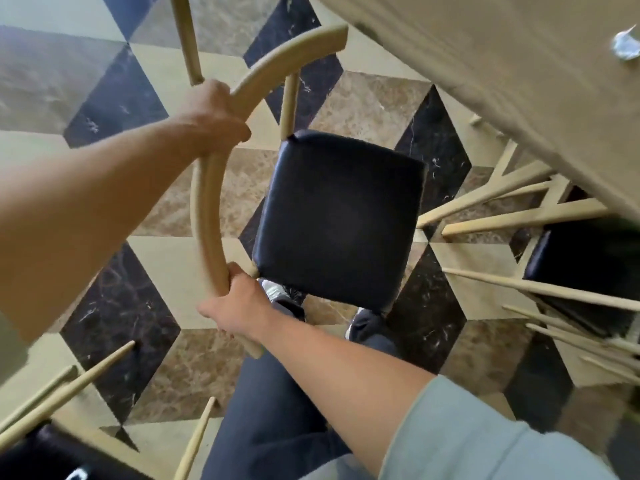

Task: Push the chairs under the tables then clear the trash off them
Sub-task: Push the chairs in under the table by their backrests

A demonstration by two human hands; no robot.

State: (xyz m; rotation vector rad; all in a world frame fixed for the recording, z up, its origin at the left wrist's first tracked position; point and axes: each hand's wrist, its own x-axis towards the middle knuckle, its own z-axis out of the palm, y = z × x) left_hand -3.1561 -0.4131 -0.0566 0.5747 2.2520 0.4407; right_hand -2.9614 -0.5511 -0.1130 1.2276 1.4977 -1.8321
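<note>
A wooden chair with a black padded seat (341, 216) stands in the middle of the view, seen from above. Its curved light-wood backrest (207, 206) arcs along the left of the seat. My left hand (216, 114) is shut on the upper part of that backrest. My right hand (239, 308) is shut on its lower end. The light-wood table (512, 74) runs across the top right, its edge a short gap away from the seat. A crumpled silvery piece of trash (626, 46) lies on the table at the far right.
A second black-seated chair (581, 258) sits tucked under the table at the right, its legs splayed outward. Another chair (45, 455) shows at the bottom left. My legs and shoes (277, 292) stand behind the held chair on the chequered marble floor (114, 306).
</note>
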